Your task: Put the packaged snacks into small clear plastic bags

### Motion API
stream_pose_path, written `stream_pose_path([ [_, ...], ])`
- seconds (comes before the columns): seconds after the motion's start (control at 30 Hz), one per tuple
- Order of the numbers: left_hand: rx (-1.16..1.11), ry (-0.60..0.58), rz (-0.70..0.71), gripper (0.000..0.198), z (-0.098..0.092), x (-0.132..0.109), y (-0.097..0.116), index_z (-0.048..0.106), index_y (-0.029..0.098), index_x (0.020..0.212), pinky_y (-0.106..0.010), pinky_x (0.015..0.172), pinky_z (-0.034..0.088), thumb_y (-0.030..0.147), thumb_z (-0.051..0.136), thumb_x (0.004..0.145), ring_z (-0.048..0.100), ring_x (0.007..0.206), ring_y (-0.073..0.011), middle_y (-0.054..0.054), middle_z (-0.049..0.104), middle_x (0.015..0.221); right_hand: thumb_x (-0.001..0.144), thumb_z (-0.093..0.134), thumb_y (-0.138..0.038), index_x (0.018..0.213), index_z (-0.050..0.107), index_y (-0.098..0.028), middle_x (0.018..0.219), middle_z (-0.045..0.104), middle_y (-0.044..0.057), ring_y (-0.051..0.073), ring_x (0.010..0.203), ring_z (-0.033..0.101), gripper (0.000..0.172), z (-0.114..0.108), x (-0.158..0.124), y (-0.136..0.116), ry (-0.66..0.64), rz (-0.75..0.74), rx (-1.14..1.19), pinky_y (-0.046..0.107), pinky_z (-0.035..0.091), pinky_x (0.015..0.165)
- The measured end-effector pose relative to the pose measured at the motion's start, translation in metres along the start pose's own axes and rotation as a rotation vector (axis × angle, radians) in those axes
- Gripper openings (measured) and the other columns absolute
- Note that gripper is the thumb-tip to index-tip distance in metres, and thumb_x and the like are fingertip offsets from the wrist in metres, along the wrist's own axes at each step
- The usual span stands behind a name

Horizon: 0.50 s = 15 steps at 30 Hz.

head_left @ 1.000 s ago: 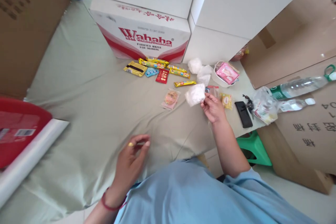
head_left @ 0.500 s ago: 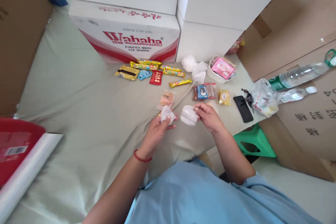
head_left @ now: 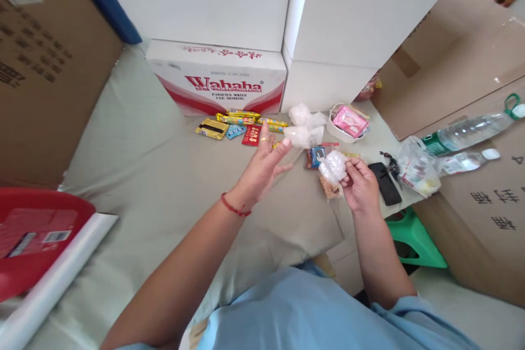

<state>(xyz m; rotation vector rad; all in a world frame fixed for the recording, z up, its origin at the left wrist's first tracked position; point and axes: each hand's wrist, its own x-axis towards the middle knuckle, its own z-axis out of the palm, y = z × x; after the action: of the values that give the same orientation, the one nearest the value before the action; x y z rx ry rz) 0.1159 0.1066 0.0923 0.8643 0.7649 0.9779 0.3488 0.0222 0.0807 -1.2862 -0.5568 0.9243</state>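
Note:
My right hand (head_left: 361,185) is closed on a crumpled clear plastic bag (head_left: 334,164), and a small brownish snack packet (head_left: 330,189) hangs under it. My left hand (head_left: 262,167) reaches forward with its fingers stretched, and its fingertips pinch the edge of a second clear plastic bag (head_left: 301,135). Just beyond both hands a blue-and-red snack packet (head_left: 315,156) lies on the pale green cloth (head_left: 156,175). A row of yellow, blue and red snack packets (head_left: 240,123) lies further back.
A Wahaha carton (head_left: 217,79) and white boxes stand at the back. To the right are a white bowl (head_left: 338,130) with a pink packet, a black phone (head_left: 381,183), water bottles (head_left: 467,131), a green stool (head_left: 414,238) and cardboard boxes. A red box (head_left: 33,235) is at the left.
Both hands rose and moved apart. My left hand carried its plastic bag forward to the right. My right hand now also has a snack packet under its bag.

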Motion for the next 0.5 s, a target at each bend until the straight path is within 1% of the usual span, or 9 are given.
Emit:
stream_pose_path([
  [0.07, 0.175, 0.03, 0.021, 0.062, -0.007, -0.006, -0.004, 0.064, 0.029, 0.135, -0.038, 0.098, 0.057, 0.05, 0.085, 0.081, 0.061, 0.13, -0.027, -0.011, 0.062, 0.142, 0.067, 0.093, -0.044, 0.088, 0.069, -0.022, 0.065, 0.052, -0.007, 0.005, 0.049, 0.041, 0.038, -0.001, -0.012, 0.011, -0.024, 0.048, -0.015, 0.018, 0.033, 0.043],
  [0.13, 0.326, 0.012, -0.005, 0.044, -0.014, -0.025, -0.022, 0.071, 0.019, 0.111, -0.037, 0.096, 0.056, 0.05, 0.083, 0.081, 0.066, 0.113, -0.0245, -0.011, 0.07, 0.118, 0.067, 0.093, -0.046, 0.088, 0.07, -0.022, 0.066, 0.055, -0.007, 0.005, 0.049, 0.04, 0.039, 0.003, -0.026, 0.026, -0.076, 0.133, -0.024, 0.018, 0.032, 0.043],
  [0.17, 0.359, 0.016, -0.027, 0.041, -0.016, -0.039, -0.034, 0.07, 0.018, 0.102, -0.035, 0.091, 0.057, 0.051, 0.082, 0.082, 0.066, 0.104, -0.0229, -0.01, 0.07, 0.107, 0.066, 0.093, -0.047, 0.088, 0.071, -0.021, 0.067, 0.056, -0.006, 0.005, 0.048, 0.04, 0.04, 0.008, -0.032, 0.033, -0.109, 0.185, -0.025, 0.018, 0.031, 0.043],
  [0.23, 0.356, 0.071, -0.039, 0.041, -0.014, -0.065, -0.058, 0.065, 0.019, 0.099, -0.032, 0.084, 0.057, 0.05, 0.083, 0.079, 0.064, 0.102, -0.022, -0.008, 0.066, 0.106, 0.065, 0.093, -0.049, 0.086, 0.071, -0.02, 0.067, 0.058, -0.006, 0.005, 0.048, 0.039, 0.042, 0.02, -0.044, 0.047, -0.189, 0.277, -0.027, 0.019, 0.03, 0.043],
  [0.3, 0.34, 0.185, -0.024, 0.048, -0.011, -0.085, -0.076, 0.062, 0.02, 0.102, -0.031, 0.082, 0.057, 0.048, 0.088, 0.073, 0.063, 0.105, -0.022, -0.007, 0.063, 0.11, 0.066, 0.092, -0.051, 0.085, 0.071, -0.02, 0.067, 0.059, -0.005, 0.005, 0.048, 0.039, 0.042, 0.034, -0.053, 0.058, -0.283, 0.324, -0.044, 0.02, 0.03, 0.044],
  [0.33, 0.338, 0.242, -0.016, 0.05, -0.011, -0.091, -0.083, 0.061, 0.02, 0.102, -0.031, 0.083, 0.057, 0.047, 0.089, 0.071, 0.063, 0.106, -0.0222, -0.008, 0.063, 0.112, 0.068, 0.091, -0.052, 0.085, 0.071, -0.02, 0.068, 0.06, -0.005, 0.005, 0.049, 0.04, 0.041, 0.041, -0.057, 0.062, -0.329, 0.322, -0.059, 0.02, 0.031, 0.045],
  [0.4, 0.345, 0.307, -0.018, 0.043, -0.017, -0.097, -0.089, 0.063, 0.02, 0.099, -0.031, 0.082, 0.056, 0.045, 0.087, 0.074, 0.063, 0.102, -0.021, -0.007, 0.064, 0.109, 0.075, 0.087, -0.053, 0.088, 0.073, -0.02, 0.069, 0.061, -0.004, 0.006, 0.05, 0.041, 0.038, 0.053, -0.06, 0.067, -0.411, 0.282, -0.107, 0.021, 0.032, 0.046],
  [0.47, 0.332, 0.305, -0.035, 0.031, -0.031, -0.099, -0.089, 0.067, 0.019, 0.091, -0.029, 0.082, 0.054, 0.044, 0.081, 0.081, 0.063, 0.094, -0.0185, -0.006, 0.067, 0.099, 0.081, 0.083, -0.052, 0.091, 0.075, -0.02, 0.07, 0.062, -0.004, 0.006, 0.05, 0.042, 0.035, 0.062, -0.061, 0.068, -0.471, 0.236, -0.163, 0.022, 0.032, 0.047],
  [0.5, 0.306, 0.3, -0.043, 0.028, -0.039, -0.1, -0.087, 0.067, 0.019, 0.088, -0.029, 0.082, 0.053, 0.044, 0.079, 0.083, 0.062, 0.089, -0.0171, -0.005, 0.068, 0.093, 0.083, 0.082, -0.052, 0.093, 0.075, -0.02, 0.07, 0.062, -0.004, 0.006, 0.05, 0.042, 0.034, 0.065, -0.06, 0.068, -0.492, 0.223, -0.185, 0.022, 0.031, 0.047],
])
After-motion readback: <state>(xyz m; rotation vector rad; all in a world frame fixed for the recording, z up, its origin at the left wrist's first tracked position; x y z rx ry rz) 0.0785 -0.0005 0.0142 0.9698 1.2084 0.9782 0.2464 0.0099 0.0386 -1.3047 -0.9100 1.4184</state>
